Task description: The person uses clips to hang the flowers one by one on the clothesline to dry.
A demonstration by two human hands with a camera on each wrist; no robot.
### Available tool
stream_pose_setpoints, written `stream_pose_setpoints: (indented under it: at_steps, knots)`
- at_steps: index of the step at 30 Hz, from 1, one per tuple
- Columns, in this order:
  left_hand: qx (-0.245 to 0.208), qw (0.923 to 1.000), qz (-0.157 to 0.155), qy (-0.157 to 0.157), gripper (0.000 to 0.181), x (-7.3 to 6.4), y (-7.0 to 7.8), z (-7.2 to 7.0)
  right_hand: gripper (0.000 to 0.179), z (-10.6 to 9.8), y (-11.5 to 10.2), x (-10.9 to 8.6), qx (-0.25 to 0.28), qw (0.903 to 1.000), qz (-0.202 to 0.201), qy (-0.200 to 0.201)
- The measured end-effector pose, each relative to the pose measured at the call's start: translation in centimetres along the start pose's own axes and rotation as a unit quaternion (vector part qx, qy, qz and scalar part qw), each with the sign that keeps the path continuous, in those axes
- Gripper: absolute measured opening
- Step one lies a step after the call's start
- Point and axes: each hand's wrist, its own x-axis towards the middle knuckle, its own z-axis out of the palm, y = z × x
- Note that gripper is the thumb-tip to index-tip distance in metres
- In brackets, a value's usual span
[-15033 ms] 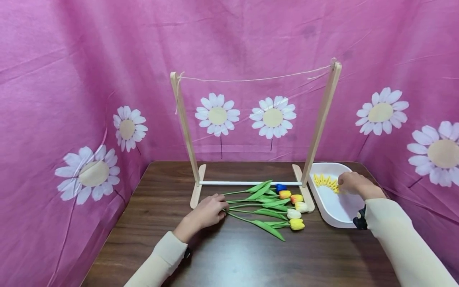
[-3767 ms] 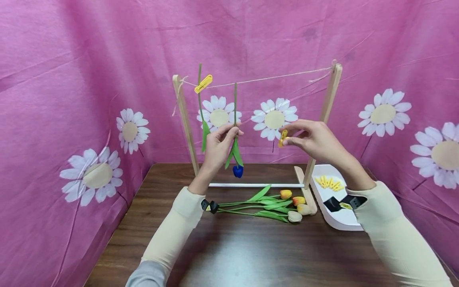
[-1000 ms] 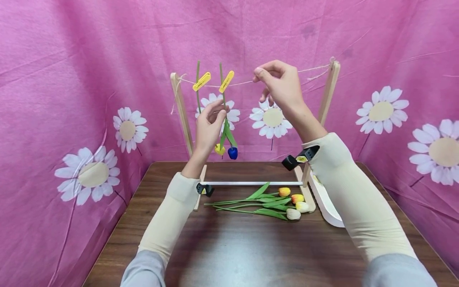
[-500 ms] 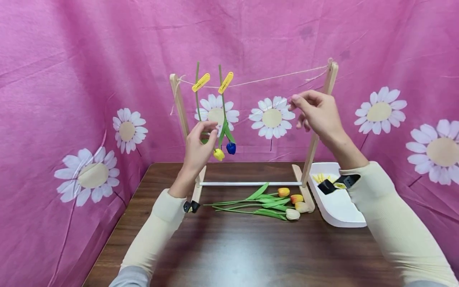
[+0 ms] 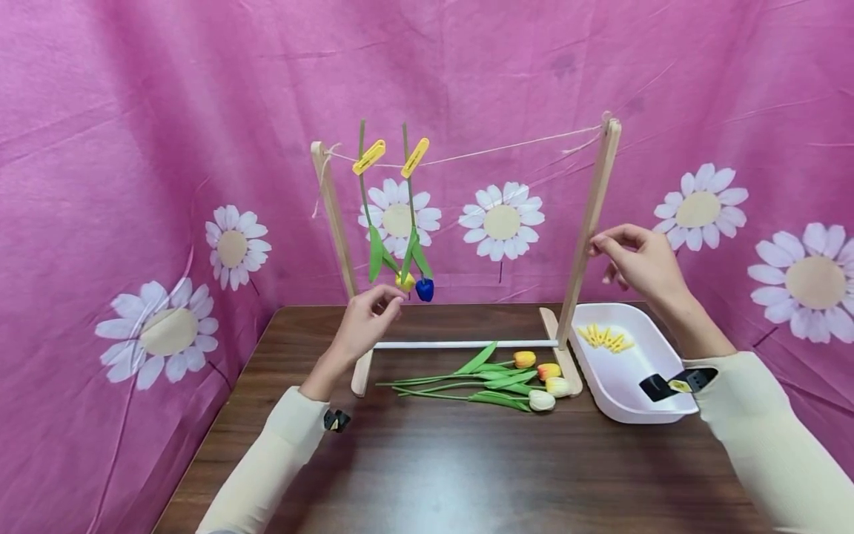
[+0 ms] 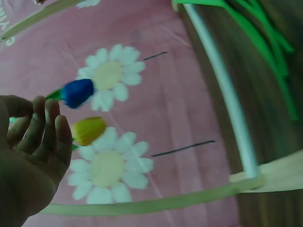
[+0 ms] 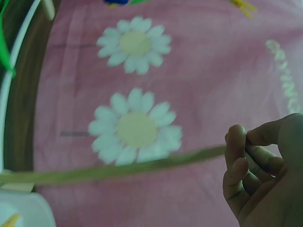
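Observation:
A yellow tulip [image 5: 404,282] and a blue tulip [image 5: 424,289] hang heads down from a string [image 5: 507,147]. A yellow clothespin [image 5: 369,157] holds the yellow one's stem, and a second clothespin [image 5: 415,158] holds the blue one's. Just below the blooms is my left hand [image 5: 360,322], its fingers loosely bent around nothing; the left wrist view shows both blooms [image 6: 78,92] beyond the fingertips. My right hand [image 5: 643,263] is in the air by the right post [image 5: 590,230], thumb and index finger close together with nothing visible between them.
Several tulips, orange [image 5: 524,360] and whitish [image 5: 542,401] among them, lie on the wooden table [image 5: 427,467] below the stand's white crossbar [image 5: 467,344]. At right, a white tray [image 5: 623,408] contains several yellow clothespins [image 5: 606,339]. A pink cloth surrounds the table.
Yellow and blue tulips, formerly on the table, have been clipped to the string. Over the last second, my left hand released the blue stem and lowered; my right left the string, moving down and right.

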Motion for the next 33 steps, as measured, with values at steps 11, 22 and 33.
stream_pose_setpoints:
  at_steps: [11,22,33]
  knots:
    - [0.049,0.9878,-0.068,-0.131,0.014,-2.5,-5.0,1.4,0.033,-1.3,7.5,1.1,-0.167,0.9850,0.015,-0.042]
    - [0.169,0.9545,-0.031,-0.243,0.011,-4.7,-7.9,3.8,0.028,-0.7,13.9,2.3,-0.277,0.9425,0.038,-0.182]
    - [0.268,0.9261,-0.016,-0.265,0.006,-5.7,-7.9,5.9,0.029,0.4,18.3,2.1,-0.346,0.8952,0.038,-0.278]
